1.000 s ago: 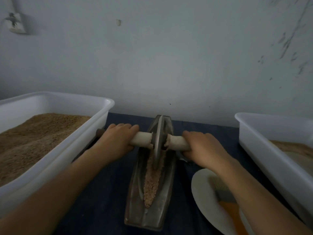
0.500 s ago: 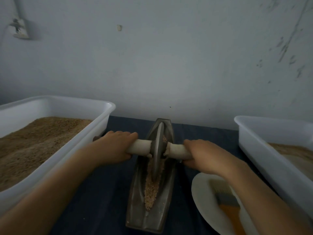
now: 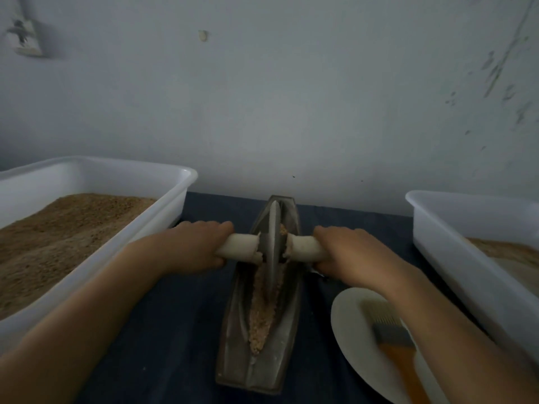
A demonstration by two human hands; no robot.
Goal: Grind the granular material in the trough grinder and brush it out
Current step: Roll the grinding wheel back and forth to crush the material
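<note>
Head view showed the person's left hand (image 3: 194, 246) and right hand (image 3: 348, 250), each curled tightly round one end of the pale wooden axle handle (image 3: 303, 247) of the thin grey metal grinding wheel (image 3: 273, 249). The wheel stood upright in the far half of the long boat-shaped metal trough grinder (image 3: 287, 357). Coarse tan granular material (image 3: 261, 322) lay heaped along the groove in front of the wheel. An uneven push would likely have tilted the wheel and thrown grains over the trough's low sides onto the dark blue cloth (image 3: 175, 330). An orange-handled flat brush (image 3: 392, 342) rested untouched on the round white plate (image 3: 350, 316) under the right forearm, which might have knocked it.
</note>
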